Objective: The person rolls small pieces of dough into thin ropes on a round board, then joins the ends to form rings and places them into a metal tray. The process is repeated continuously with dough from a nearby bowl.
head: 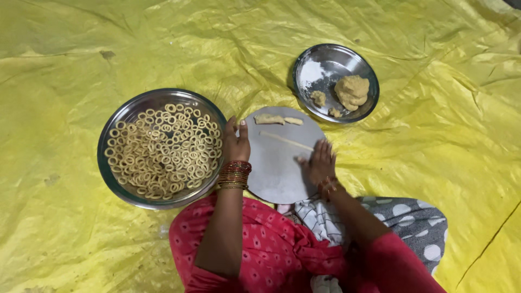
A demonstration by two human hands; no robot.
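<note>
**Rolling dough into a thin rope on a round board**

The right hand point(320, 161) lies flat, fingers spread, palm pressing the near end of a thin dough rope point(286, 140) on the round board point(274, 173). Even, light pressure would likely keep the rope uniform. The left hand point(237, 142) rests relaxed at the board's left edge, grasping nothing, beside a bowl point(116, 122) of dough rings point(163, 149).

- The right hand point(320, 163) is blurred; whether it presses dough on the round board point(277, 168) cannot be told.
- The board's near edge is hidden behind the knees.
- The yellow sheet point(81, 54) beneath the board runs past every edge.
</note>
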